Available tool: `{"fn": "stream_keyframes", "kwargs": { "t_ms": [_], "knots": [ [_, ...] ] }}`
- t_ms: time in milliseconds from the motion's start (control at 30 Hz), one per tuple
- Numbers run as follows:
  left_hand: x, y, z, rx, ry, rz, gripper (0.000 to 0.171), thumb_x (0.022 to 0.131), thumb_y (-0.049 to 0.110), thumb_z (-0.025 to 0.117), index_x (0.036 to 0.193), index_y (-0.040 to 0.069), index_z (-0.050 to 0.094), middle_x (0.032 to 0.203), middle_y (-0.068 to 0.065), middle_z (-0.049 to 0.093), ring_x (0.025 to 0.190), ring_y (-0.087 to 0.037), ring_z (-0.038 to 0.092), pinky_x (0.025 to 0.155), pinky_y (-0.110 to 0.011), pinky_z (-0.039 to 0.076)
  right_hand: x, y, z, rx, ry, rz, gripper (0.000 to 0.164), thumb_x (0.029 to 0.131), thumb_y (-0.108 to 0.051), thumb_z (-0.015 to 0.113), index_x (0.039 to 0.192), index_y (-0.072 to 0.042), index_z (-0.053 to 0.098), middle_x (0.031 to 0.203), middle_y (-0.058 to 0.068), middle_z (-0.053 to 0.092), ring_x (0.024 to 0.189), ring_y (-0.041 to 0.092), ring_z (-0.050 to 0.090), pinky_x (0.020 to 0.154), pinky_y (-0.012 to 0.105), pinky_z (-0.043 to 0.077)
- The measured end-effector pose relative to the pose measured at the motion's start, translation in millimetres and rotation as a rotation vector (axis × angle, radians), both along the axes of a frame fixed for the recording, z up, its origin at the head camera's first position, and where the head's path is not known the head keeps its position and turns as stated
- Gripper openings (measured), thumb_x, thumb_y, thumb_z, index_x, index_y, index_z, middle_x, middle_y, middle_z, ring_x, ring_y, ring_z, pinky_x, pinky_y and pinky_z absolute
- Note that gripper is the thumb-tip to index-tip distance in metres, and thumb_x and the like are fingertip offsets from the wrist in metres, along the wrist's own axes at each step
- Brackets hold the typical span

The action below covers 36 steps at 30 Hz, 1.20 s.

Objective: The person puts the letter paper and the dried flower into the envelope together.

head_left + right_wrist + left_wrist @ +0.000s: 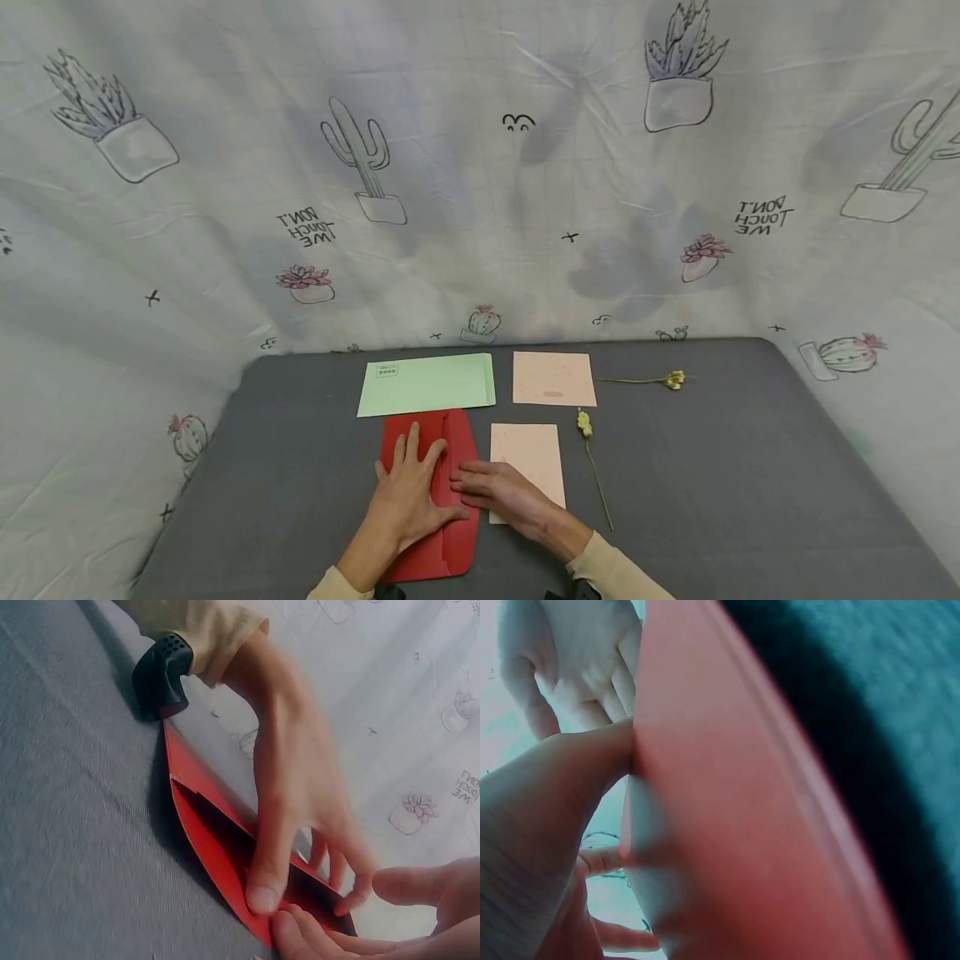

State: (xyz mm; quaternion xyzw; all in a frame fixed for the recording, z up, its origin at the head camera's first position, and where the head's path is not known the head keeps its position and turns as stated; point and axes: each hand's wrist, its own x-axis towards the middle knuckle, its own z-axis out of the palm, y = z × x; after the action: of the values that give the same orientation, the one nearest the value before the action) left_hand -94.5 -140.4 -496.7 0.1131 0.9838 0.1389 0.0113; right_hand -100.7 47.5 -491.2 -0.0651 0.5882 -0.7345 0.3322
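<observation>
A red envelope (417,557) lies lengthwise on the grey table, its flap side facing right. My left hand (408,492) rests on it with fingers spread, the thumb reaching to the flap's crease. From the right, my right hand (510,497) touches the flap with its fingers straight and side by side. In the right wrist view the envelope's mouth (217,829) gapes a little, and the left thumb presses at its edge near the right fingertips (289,930). The left wrist view shows the red paper (705,750) up close; the inside of the envelope is mostly hidden.
Behind the envelope lies a pale green envelope (427,385). Two pale pink cards, one at the back (553,379) and one partly under the right forearm (525,446), lie to the right. Beside them are two yellow flower stems (672,380) (585,425). A printed curtain (465,167) surrounds the table.
</observation>
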Motion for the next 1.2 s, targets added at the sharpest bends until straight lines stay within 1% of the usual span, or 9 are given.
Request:
{"fn": "stream_keyframes", "kwargs": {
  "t_ms": [167,333,467,733,833,933,1033,1133,1200],
  "knots": [
    [-1.8,1.0,1.8,-0.02,-0.001,0.007,0.098,0.059,0.064,0.083,0.137,0.019,0.047,0.15,-0.026,0.032,0.136,-0.048,0.033,0.089,-0.079,0.034,-2.1,12.0,0.9,-0.026,-0.005,0.002,0.053,0.101,-0.014,0.051,0.142,0.017,0.034,0.138,0.027,0.051,0.127,0.033,0.053,0.106,0.042,0.042],
    [-2.3,1.0,3.2,-0.025,0.004,0.01,0.099,0.058,0.065,0.084,0.137,0.019,0.047,0.149,-0.025,0.034,0.136,-0.047,0.033,0.09,-0.079,0.033,-2.4,27.1,0.0,-0.079,-0.027,0.002,0.05,0.102,-0.017,0.052,0.14,0.014,0.041,0.127,0.025,0.06,0.117,0.029,0.061,0.101,0.037,0.047],
    [-2.3,1.5,3.3,-0.025,0.007,0.011,0.099,0.058,0.063,0.085,0.137,0.018,0.047,0.149,-0.025,0.034,0.135,-0.047,0.033,0.09,-0.079,0.034,-7.5,45.0,1.1,-0.047,0.033,0.018,0.049,0.101,-0.016,0.055,0.137,0.015,0.044,0.123,0.026,0.061,0.113,0.031,0.064,0.097,0.037,0.05],
    [-0.3,2.3,2.1,-0.035,0.014,0.015,0.097,0.057,0.065,0.083,0.135,0.019,0.047,0.148,-0.024,0.035,0.134,-0.046,0.035,0.089,-0.078,0.035,-28.3,89.3,2.2,0.167,0.179,-0.033,0.052,0.098,-0.021,0.062,0.136,0.012,0.048,0.127,0.023,0.062,0.113,0.024,0.064,0.096,0.034,0.051],
    [-0.5,2.5,2.0,-0.029,0.015,0.012,0.096,0.058,0.063,0.084,0.135,0.018,0.047,0.148,-0.024,0.035,0.134,-0.046,0.035,0.089,-0.078,0.035,-34.9,102.9,2.5,0.218,0.201,-0.077,0.053,0.097,-0.02,0.063,0.137,0.012,0.047,0.129,0.025,0.059,0.114,0.023,0.063,0.096,0.034,0.051],
    [-0.3,2.6,2.1,-0.025,0.025,0.009,0.096,0.057,0.063,0.084,0.134,0.018,0.048,0.148,-0.025,0.036,0.134,-0.047,0.035,0.088,-0.078,0.036,-38.9,109.7,2.8,0.293,0.238,-0.154,0.052,0.095,-0.016,0.066,0.136,0.011,0.049,0.126,0.025,0.06,0.108,0.023,0.065,0.092,0.035,0.053],
    [-0.2,2.7,2.6,-0.026,0.03,0.007,0.096,0.057,0.062,0.084,0.134,0.018,0.048,0.148,-0.024,0.036,0.133,-0.046,0.036,0.088,-0.078,0.036,-40.2,110.3,2.7,0.421,0.29,-0.213,0.054,0.089,-0.016,0.073,0.134,0.007,0.053,0.115,0.02,0.067,0.098,0.021,0.067,0.087,0.038,0.054],
    [-0.7,2.9,4.3,-0.025,0.024,0.006,0.096,0.058,0.062,0.084,0.134,0.017,0.048,0.149,-0.023,0.035,0.133,-0.047,0.036,0.087,-0.078,0.036,-39.1,107.8,3.4,0.527,0.348,-0.228,0.06,0.083,-0.015,0.079,0.134,0.004,0.054,0.096,0.016,0.073,0.088,0.021,0.07,0.082,0.04,0.053],
    [-1.1,3.0,5.3,-0.023,0.017,0.005,0.096,0.058,0.063,0.084,0.134,0.017,0.048,0.15,-0.023,0.034,0.134,-0.047,0.035,0.087,-0.079,0.036,-37.9,105.4,2.1,0.567,0.406,-0.234,0.063,0.08,-0.01,0.08,0.135,0.004,0.053,0.082,0.013,0.073,0.08,0.021,0.07,0.078,0.038,0.053]
  ]
}}
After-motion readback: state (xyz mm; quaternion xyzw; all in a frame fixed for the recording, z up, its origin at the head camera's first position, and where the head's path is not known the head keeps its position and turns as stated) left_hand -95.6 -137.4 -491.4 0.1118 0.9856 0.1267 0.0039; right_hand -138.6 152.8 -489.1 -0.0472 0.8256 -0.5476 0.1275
